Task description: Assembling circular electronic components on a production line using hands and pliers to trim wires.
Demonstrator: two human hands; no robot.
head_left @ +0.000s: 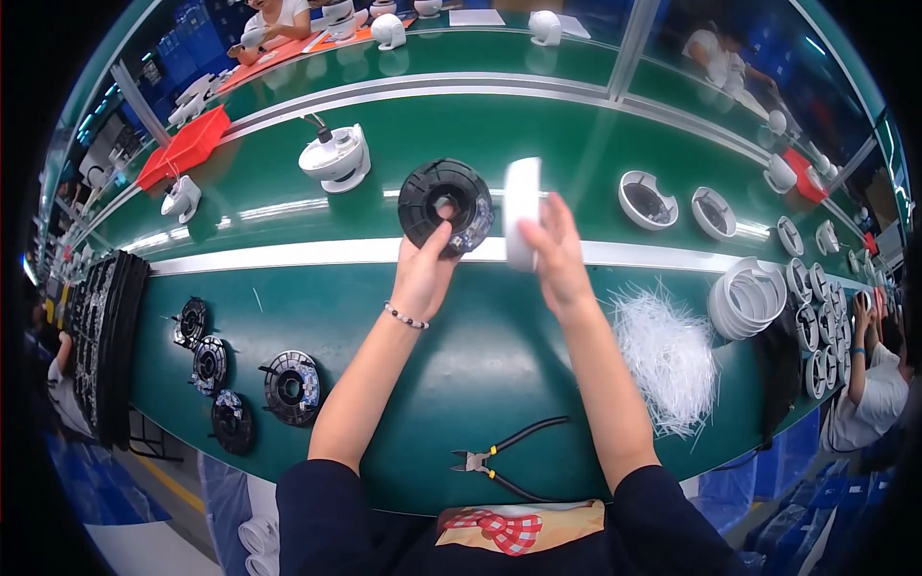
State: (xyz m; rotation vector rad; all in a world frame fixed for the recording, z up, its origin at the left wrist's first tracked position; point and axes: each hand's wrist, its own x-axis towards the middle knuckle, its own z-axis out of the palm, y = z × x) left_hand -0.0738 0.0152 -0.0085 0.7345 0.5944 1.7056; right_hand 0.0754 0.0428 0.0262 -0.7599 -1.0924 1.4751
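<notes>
In my left hand (424, 274) is a black round plastic base (423, 204), its face turned up with a hub in the middle and a small circuit board at the lower right. The thumb lies at the hub. My right hand (559, 252) grips a white round housing (521, 213), seen nearly edge-on and slightly blurred. The two parts are held side by side, a small gap apart, above the bench's far edge. Diagonal cutting pliers (473, 462) with black handles lie spread on the green bench, close to my body between my forearms.
Several black bases (292, 388) with circuit boards lie at left, beside a tall black stack (100, 346). A heap of thin white plastic strips (663, 357) and stacked white housings (747, 300) sit at right. White parts (335, 156) stand on the green conveyor (461, 125) beyond. Other people work nearby.
</notes>
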